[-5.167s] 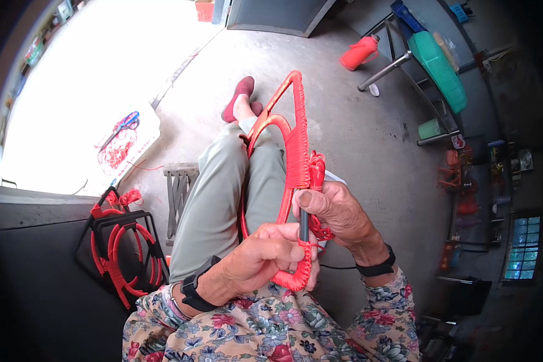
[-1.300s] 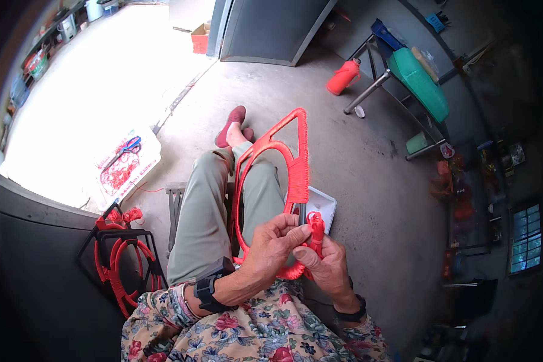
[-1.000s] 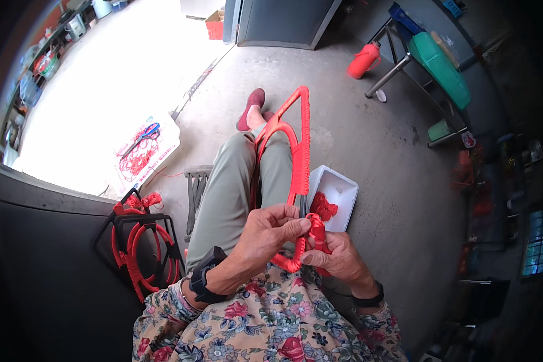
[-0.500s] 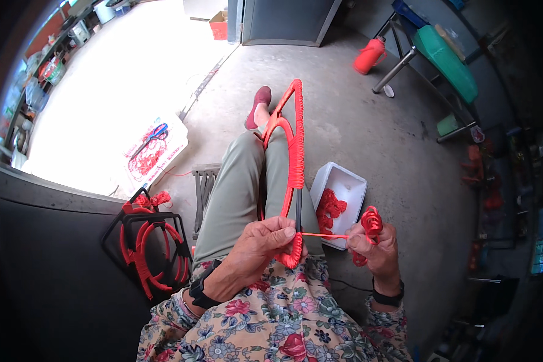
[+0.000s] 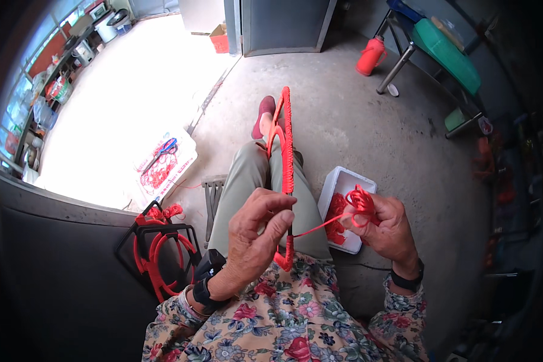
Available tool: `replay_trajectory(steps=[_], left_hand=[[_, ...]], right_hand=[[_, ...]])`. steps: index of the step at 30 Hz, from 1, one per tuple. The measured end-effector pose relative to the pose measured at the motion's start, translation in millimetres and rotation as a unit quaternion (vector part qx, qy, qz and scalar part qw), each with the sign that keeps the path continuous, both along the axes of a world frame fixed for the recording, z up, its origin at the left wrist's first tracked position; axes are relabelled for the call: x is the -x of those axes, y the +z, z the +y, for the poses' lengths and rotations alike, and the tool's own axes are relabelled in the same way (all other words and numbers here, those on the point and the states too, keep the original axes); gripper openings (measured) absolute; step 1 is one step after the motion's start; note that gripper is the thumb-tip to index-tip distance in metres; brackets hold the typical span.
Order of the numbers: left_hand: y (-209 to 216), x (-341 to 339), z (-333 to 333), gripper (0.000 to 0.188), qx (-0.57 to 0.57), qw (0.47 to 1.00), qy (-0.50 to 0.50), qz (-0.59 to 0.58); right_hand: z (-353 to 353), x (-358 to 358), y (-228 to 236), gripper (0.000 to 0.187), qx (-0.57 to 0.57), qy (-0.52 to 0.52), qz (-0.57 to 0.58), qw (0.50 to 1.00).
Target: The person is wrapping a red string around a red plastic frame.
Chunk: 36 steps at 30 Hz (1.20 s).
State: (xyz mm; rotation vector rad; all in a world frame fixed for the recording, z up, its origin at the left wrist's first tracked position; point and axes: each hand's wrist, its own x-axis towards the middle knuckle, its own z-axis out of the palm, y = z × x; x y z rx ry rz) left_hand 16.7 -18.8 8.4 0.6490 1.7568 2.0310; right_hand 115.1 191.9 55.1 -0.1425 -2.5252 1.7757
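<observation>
An upright frame [image 5: 288,145] stands between my knees, its rim wrapped in red cord. A short bare black stretch shows between the long wrapped part and the wrapped lower corner. My left hand [image 5: 256,232] is beside this stretch, thumb and forefinger apart; its other fingers are partly hidden. In my right hand [image 5: 383,226], a looped bundle of red cord [image 5: 360,204] is gripped between thumb and fingers. One strand runs from the bundle to the frame just above the lower corner.
A white foam box [image 5: 344,244] with red cord sits right of my legs. At left, blue-handled scissors [image 5: 168,145] lie on a white foam lid [image 5: 184,161] among cord scraps. Black-and-red frames [image 5: 157,253] lean below. A red thermos [image 5: 371,57] stands near a metal-legged table [image 5: 398,66].
My left hand has loosened from the frame and lifted slightly, its thumb and forefinger parting. My right hand has moved up and slightly right with the bundle; the strand now slants upward.
</observation>
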Motion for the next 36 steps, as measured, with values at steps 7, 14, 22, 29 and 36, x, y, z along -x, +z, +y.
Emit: replay_trajectory(steps=[7,14,22,29,36], left_hand=[[-22.2,16.5,-20.4,0.025,-0.022,0.989,0.020,-0.147],[8.0,24.6,-0.5,0.026,0.038,0.985,0.016,0.166],[-10.8,25.6,-13.0,0.019,-0.131,0.981,0.078,-0.119],[-43.9,-4.3,-20.4,0.016,-0.085,0.974,0.158,-0.140],[-33.2,-16.9,-14.5,0.012,-0.056,0.973,0.064,-0.216]], right_hand=[[20.5,6.8,-2.3,0.031,-0.134,-0.128,-0.035,0.982],[-25.2,61.4,14.5,0.021,-0.290,0.098,0.185,0.934],[-33.7,64.1,-17.5,0.022,-0.266,-0.029,0.308,0.913],[-36.6,31.5,-61.7,0.018,-0.157,0.065,0.207,0.963],[-48.7,24.3,-89.1,0.024,0.044,0.044,0.159,0.985]])
